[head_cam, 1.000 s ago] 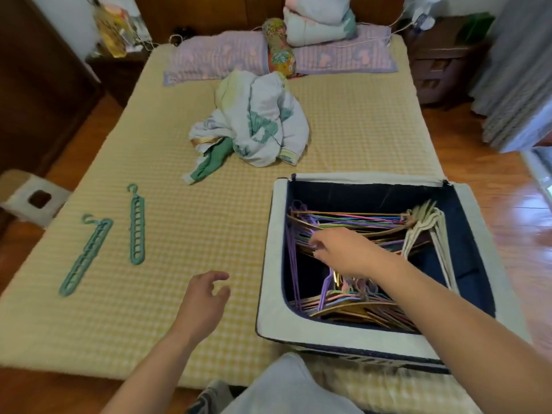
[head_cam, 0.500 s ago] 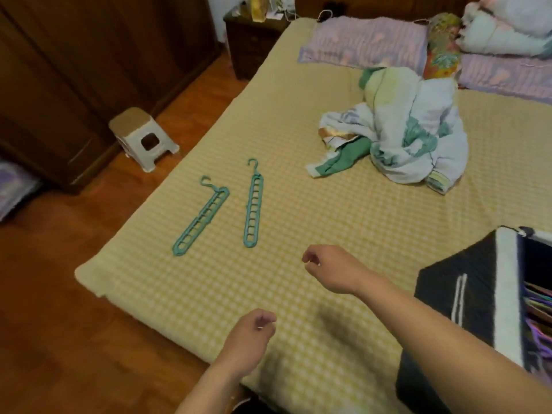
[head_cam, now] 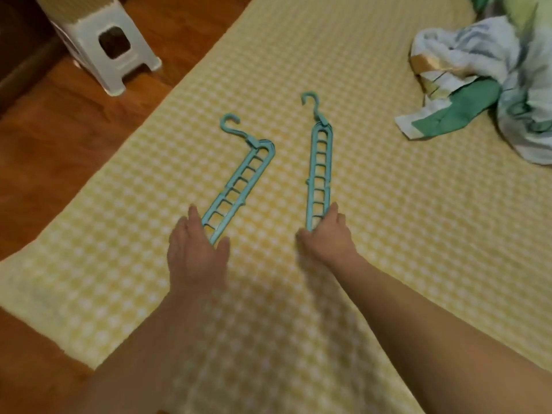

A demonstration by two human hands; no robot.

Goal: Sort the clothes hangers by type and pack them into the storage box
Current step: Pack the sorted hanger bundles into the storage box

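Note:
Two teal multi-hole hangers lie on the yellow checked bed cover. The left hanger (head_cam: pixel 240 181) slants with its hook bent to the upper left; the right hanger (head_cam: pixel 319 168) lies nearly straight, hook pointing away. My left hand (head_cam: pixel 195 252) sits over the near end of the left hanger, fingers and thumb on either side of it. My right hand (head_cam: pixel 327 237) grips the near end of the right hanger, fingers curled around it. The storage box is out of view.
A white plastic stool (head_cam: pixel 101 40) stands on the wooden floor (head_cam: pixel 59 121) at the upper left. A crumpled white and green blanket (head_cam: pixel 490 85) lies on the bed at the upper right. The bed's near-left corner (head_cam: pixel 80 354) drops to the floor.
The view swung left, away from the box, and closer to the bed. Both hands reached forward from mid-air onto the near ends of the two teal hangers.

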